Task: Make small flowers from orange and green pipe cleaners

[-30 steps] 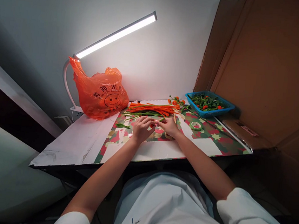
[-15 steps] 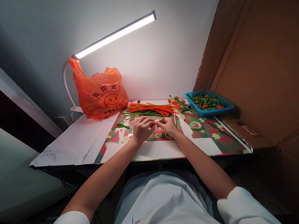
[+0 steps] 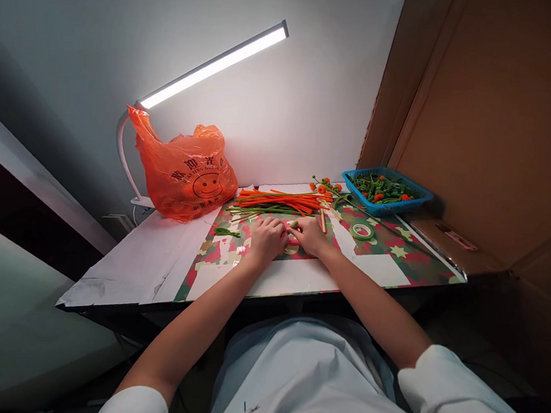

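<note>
My left hand (image 3: 266, 238) and my right hand (image 3: 312, 237) meet over the middle of the table, fingertips pinched together. A short green stem-like piece (image 3: 294, 224) pokes out at the fingers of my right hand. A bit of red shows by my left fingertips, too small to name. Just beyond the hands lies a bundle of orange fuzzy stems (image 3: 281, 199), with green fuzzy stems (image 3: 250, 213) along its near side. Left of my left hand is a small looped green bunch (image 3: 227, 232). To the right of my right hand lies a roll of green tape (image 3: 361, 232).
A blue basket (image 3: 385, 210) of green leafy pieces with red-orange bits stands at the back right, beside orange flowers (image 3: 323, 188). An orange plastic bag (image 3: 185, 175) sits at the back left under a lit lamp (image 3: 216, 64). Cardboard (image 3: 498, 124) walls the right side.
My left hand has shifted slightly right and its fingers have curled in closer to my right hand. The right fingers have turned a little, and the green piece now shows less.
</note>
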`<state>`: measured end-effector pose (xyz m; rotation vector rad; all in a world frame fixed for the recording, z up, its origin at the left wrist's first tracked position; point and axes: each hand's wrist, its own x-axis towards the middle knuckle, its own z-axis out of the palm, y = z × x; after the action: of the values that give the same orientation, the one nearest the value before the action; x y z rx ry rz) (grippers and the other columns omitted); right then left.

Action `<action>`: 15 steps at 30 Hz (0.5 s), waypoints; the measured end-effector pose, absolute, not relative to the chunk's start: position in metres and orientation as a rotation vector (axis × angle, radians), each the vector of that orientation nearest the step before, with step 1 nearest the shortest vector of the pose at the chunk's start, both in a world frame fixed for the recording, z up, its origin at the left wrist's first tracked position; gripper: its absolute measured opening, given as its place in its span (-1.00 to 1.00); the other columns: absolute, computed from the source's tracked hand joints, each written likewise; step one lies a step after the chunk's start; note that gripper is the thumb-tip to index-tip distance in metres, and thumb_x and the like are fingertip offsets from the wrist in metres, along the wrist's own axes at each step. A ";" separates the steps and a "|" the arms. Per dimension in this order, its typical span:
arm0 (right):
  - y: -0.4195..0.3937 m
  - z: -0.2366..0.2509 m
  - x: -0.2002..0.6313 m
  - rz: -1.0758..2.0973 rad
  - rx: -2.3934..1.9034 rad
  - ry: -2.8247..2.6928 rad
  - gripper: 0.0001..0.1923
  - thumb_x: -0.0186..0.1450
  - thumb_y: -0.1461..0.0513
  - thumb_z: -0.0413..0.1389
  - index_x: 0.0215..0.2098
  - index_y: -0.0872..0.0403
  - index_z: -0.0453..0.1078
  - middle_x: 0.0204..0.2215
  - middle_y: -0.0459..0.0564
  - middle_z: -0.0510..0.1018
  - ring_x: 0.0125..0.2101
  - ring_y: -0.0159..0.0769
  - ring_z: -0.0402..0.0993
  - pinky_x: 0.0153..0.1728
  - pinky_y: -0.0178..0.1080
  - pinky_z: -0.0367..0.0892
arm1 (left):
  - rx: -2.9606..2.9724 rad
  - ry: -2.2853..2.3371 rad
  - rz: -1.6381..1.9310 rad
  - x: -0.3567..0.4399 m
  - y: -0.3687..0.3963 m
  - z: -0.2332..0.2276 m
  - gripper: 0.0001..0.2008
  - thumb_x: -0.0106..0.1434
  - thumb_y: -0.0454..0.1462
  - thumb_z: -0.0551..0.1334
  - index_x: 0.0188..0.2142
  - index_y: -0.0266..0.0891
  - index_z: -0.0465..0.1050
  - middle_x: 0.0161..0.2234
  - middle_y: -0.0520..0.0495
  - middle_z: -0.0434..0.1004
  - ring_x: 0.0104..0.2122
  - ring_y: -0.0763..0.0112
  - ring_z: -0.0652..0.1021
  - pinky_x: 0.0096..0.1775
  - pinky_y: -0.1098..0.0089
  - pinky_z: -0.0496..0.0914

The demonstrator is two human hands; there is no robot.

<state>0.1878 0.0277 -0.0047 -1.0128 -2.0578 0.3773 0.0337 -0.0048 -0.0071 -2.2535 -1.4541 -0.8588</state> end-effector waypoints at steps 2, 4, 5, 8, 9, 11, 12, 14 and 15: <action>0.027 -0.004 0.188 0.340 -1.007 -2.081 -0.69 0.27 0.16 0.14 -0.59 0.14 0.37 -0.57 -0.02 0.44 -0.52 -0.38 0.25 -0.44 -0.30 0.07 | -2.277 -1.500 -0.894 0.034 -0.005 -0.007 -0.86 0.21 -0.33 0.16 -0.42 -0.23 0.49 -0.32 -0.16 0.55 -0.21 0.18 0.46 -0.13 0.20 0.24; 0.027 -0.003 0.189 0.343 -0.976 -2.076 -0.68 0.26 0.15 0.14 -0.59 0.14 0.37 -0.57 -0.03 0.43 -0.51 -0.38 0.25 -0.43 -0.30 0.08 | -2.327 -1.553 -0.959 0.034 -0.005 -0.007 -0.87 0.19 -0.33 0.16 -0.43 -0.23 0.47 -0.35 -0.14 0.53 -0.24 0.20 0.45 -0.15 0.23 0.25; 0.027 -0.003 0.189 0.370 -0.956 -2.062 -0.68 0.26 0.13 0.14 -0.58 0.13 0.38 -0.58 -0.04 0.43 -0.52 -0.38 0.25 -0.43 -0.30 0.08 | -2.369 -1.582 -1.007 0.033 -0.004 -0.007 -0.88 0.19 -0.33 0.15 -0.44 -0.23 0.45 -0.37 -0.13 0.51 -0.26 0.21 0.44 -0.17 0.25 0.26; 0.026 -0.002 0.189 0.549 -0.898 -1.975 -0.66 0.24 0.05 0.15 -0.55 0.13 0.40 -0.59 -0.07 0.42 -0.52 -0.39 0.25 -0.45 -0.31 0.11 | -2.544 -1.699 -1.279 0.030 -0.002 -0.007 -0.84 0.20 -0.27 0.12 -0.46 -0.23 0.42 -0.42 -0.06 0.47 -0.35 0.31 0.42 -0.25 0.33 0.27; 0.027 -0.002 0.190 0.626 -0.877 -1.935 -0.66 0.22 0.03 0.15 -0.53 0.13 0.40 -0.59 -0.07 0.42 -0.52 -0.39 0.26 -0.46 -0.31 0.13 | -2.617 -1.743 -1.407 0.029 -0.002 -0.007 -0.82 0.21 -0.24 0.11 -0.46 -0.23 0.41 -0.44 -0.04 0.46 -0.37 0.34 0.41 -0.28 0.35 0.27; 0.027 0.000 0.190 0.789 -0.825 -1.854 -0.64 0.18 0.00 0.16 -0.52 0.13 0.40 -0.58 -0.08 0.43 -0.50 -0.38 0.29 -0.45 -0.31 0.16 | -2.747 -1.826 -1.688 0.028 0.000 -0.007 -0.78 0.20 -0.18 0.11 -0.45 -0.25 0.42 -0.45 -0.02 0.45 -0.39 0.38 0.41 -0.30 0.39 0.27; 0.027 0.001 0.190 0.875 -0.792 -1.822 -0.63 0.16 -0.02 0.17 -0.51 0.13 0.39 -0.57 -0.08 0.44 -0.49 -0.38 0.30 -0.44 -0.31 0.18 | -2.807 -1.863 -1.827 0.028 0.000 -0.007 -0.77 0.18 -0.16 0.12 -0.45 -0.26 0.42 -0.44 -0.01 0.45 -0.39 0.40 0.42 -0.30 0.40 0.28; 0.027 0.004 0.192 1.036 -0.723 -1.792 -0.61 0.11 -0.05 0.20 -0.52 0.12 0.38 -0.56 -0.08 0.45 -0.48 -0.37 0.33 -0.42 -0.30 0.22 | -2.909 -1.945 -2.096 0.029 0.000 -0.006 -0.78 0.13 -0.16 0.16 -0.44 -0.28 0.43 -0.40 -0.03 0.46 -0.37 0.40 0.44 -0.29 0.41 0.30; 0.027 0.006 0.192 1.099 -0.695 -1.787 -0.60 0.09 -0.06 0.21 -0.53 0.12 0.38 -0.56 -0.08 0.45 -0.48 -0.37 0.34 -0.41 -0.30 0.24 | -2.936 -1.995 -2.230 0.029 0.000 -0.005 -0.79 0.10 -0.16 0.18 -0.43 -0.29 0.44 -0.39 -0.03 0.46 -0.36 0.41 0.45 -0.29 0.41 0.32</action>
<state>0.1925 0.0267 0.0060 -0.6955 -1.7874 1.0989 0.0290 0.0003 -0.0053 -2.9364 -1.9952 -2.2296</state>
